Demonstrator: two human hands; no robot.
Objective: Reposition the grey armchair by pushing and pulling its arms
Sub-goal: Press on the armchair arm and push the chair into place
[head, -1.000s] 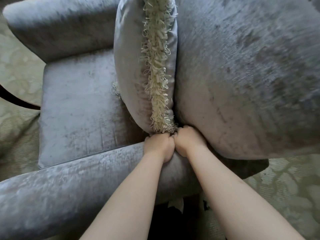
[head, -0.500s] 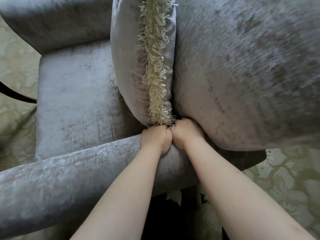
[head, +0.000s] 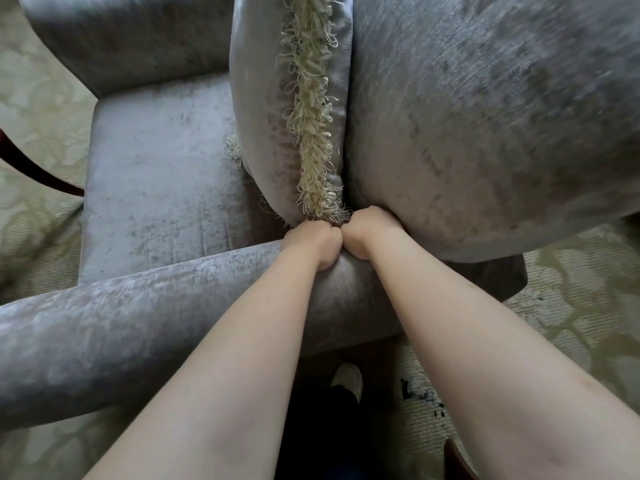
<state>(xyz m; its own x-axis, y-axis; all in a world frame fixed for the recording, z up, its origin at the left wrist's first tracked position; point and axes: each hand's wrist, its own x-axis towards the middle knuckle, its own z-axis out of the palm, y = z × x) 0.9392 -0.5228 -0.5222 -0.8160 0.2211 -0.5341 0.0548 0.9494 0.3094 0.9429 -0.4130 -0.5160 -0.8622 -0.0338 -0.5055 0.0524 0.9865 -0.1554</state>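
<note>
We keep left hand and right hand side by side, fingers curled on near arm of grey armchair, beside fringed cushion. Armchair on carpet: likely heavy, plush slippery; grip firm arm.

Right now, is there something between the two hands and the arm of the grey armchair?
Nothing visible. The left hand and right hand already rest side by side on the near arm of the grey armchair, just beside the fringed cushion.

Head-worn view, close above the grey armchair, facing steeply down.
</note>
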